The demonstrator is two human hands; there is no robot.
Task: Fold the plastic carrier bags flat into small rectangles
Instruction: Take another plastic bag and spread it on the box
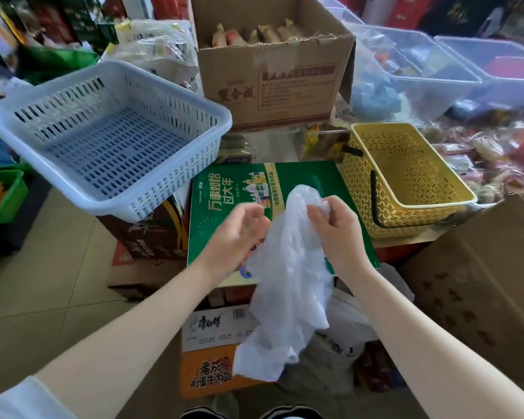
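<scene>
translucent white plastic, one carrier bag (288, 285), is held in the air just above the near edge of the green box (224, 204), which serves as the landmark for everything else. the bag's top is bunched in the right hand (335, 226), whose fingers are curled and pinched round a crumpled wad of film over the box's right half. the left hand (239, 234) is held over the box's middle, fingers curled inward against the bag's left edge; whether film is actually pinched there cannot be told, since the fingertips are hidden by the palm.

the relation that matters is the bag's long axis: it is hung nearly straight down from the right hand, past the box's near edge and in front of the noodle carton (212, 352) below it. the loose bottom end is therefore well apart from both hands, while the top is in the right hand. the left hand is the freer of the two, and is judged the one to be run down the film so the bag can be drawn straight and laid flat on the green box. no fold has yet been made.

beyond the box's left side a blue slotted basket (109, 137) is seen, and at its right side a yellow basket (406, 176).
</scene>
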